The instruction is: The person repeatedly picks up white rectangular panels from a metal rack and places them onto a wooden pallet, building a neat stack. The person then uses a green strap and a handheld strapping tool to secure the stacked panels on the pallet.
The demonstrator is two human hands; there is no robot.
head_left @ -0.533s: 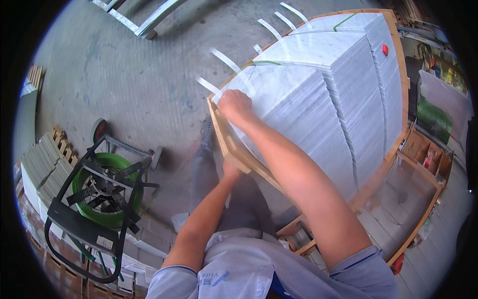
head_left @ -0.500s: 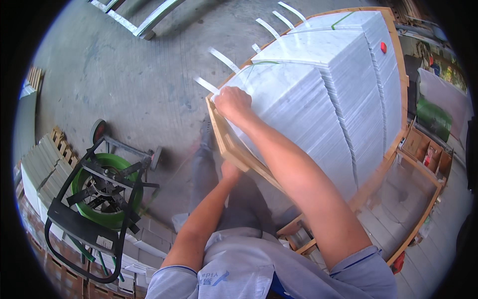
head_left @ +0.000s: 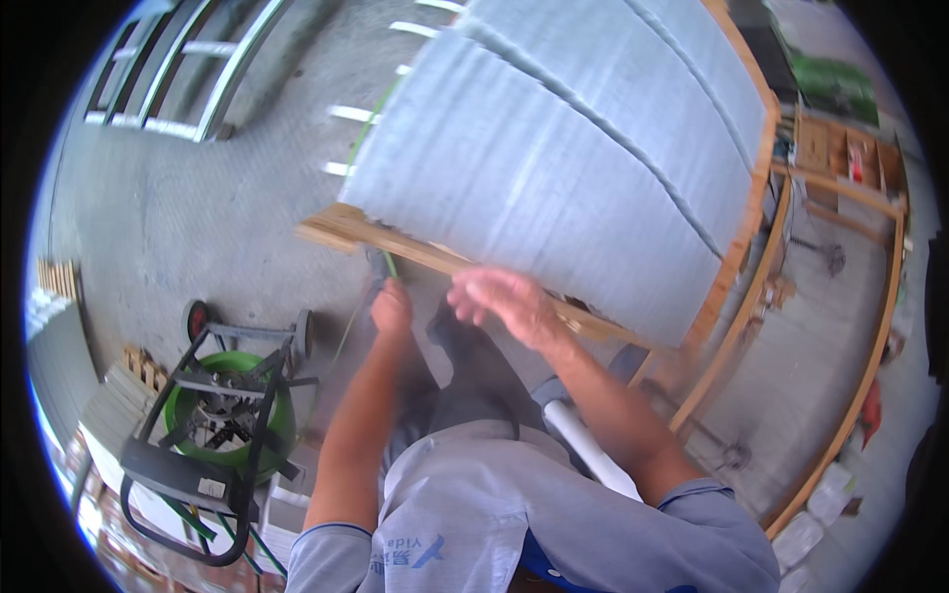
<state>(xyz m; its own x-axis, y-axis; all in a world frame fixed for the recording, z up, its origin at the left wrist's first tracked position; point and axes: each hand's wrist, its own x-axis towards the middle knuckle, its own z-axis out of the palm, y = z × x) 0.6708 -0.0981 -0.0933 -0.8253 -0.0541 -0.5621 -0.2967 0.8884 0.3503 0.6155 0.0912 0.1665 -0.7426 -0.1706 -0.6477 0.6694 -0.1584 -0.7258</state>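
My left hand [head_left: 391, 304] is closed around a green packing strap [head_left: 388, 264], low in front of my legs. The strap rises toward the wooden crate base and also trails left toward the cart. My right hand [head_left: 506, 301] holds nothing, its fingers apart, just by the near wooden edge [head_left: 425, 252] of the crate. Beyond it stand tightly stacked grey-white marble-look slabs [head_left: 494, 188] in several rows. White strips [head_left: 354, 114] stick out from their left side, where another stretch of green strap [head_left: 368, 133] runs up the stack.
At lower left stands a two-wheeled strapping cart [head_left: 188, 460] with a green strap roll [head_left: 282, 420]. A metal frame [head_left: 213, 89] lies at the far left. On the right are a wooden frame [head_left: 895, 287] and a compartmented wooden box [head_left: 840, 158]. A white roll [head_left: 588, 445] is near my right leg.
My view has shifted, so the stack sits higher. My right hand has left the stack's top corner and come down near the crate edge. My left hand now shows a green strap.
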